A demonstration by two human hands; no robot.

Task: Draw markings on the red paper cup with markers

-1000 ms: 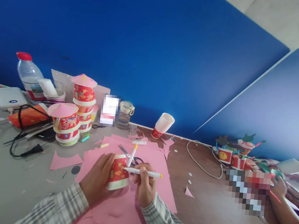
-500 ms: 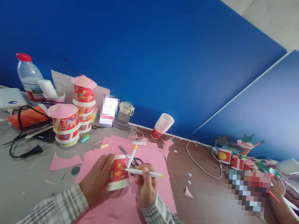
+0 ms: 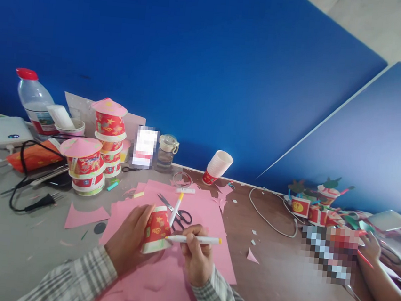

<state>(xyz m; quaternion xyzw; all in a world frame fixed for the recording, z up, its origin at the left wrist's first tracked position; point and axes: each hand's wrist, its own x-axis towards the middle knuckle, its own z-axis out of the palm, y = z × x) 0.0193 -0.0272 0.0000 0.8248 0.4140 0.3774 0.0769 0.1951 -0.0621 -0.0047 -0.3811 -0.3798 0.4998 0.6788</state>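
Observation:
My left hand (image 3: 129, 236) is wrapped round the left side of a red paper cup (image 3: 157, 227) that stands rim down over pink paper (image 3: 159, 279). The cup bears gold patterns and a pale green-and-white band near its rim. Between the fingers of my right hand (image 3: 197, 256) is a yellow marker (image 3: 199, 240), its tip at the cup's lower right side. Just behind the cup lie open scissors (image 3: 181, 219) with dark handles. A white cap with a yellow end (image 3: 176, 209), or a second marker, leans beside them; the cup hides its lower end.
Stacked red cups with pink paper cones (image 3: 109, 107) stand at the left, near a bottle (image 3: 37, 101) and a black plug cable (image 3: 41, 202). A stack of cups (image 3: 218, 166) and a water bottle (image 3: 166, 154) are at the back. Another person's hand (image 3: 370, 247) is at the right.
The marker's tip has moved down the cup, from the patterned middle toward the rim, as my right hand lowered. The left hand still holds the cup. The view has shifted slightly.

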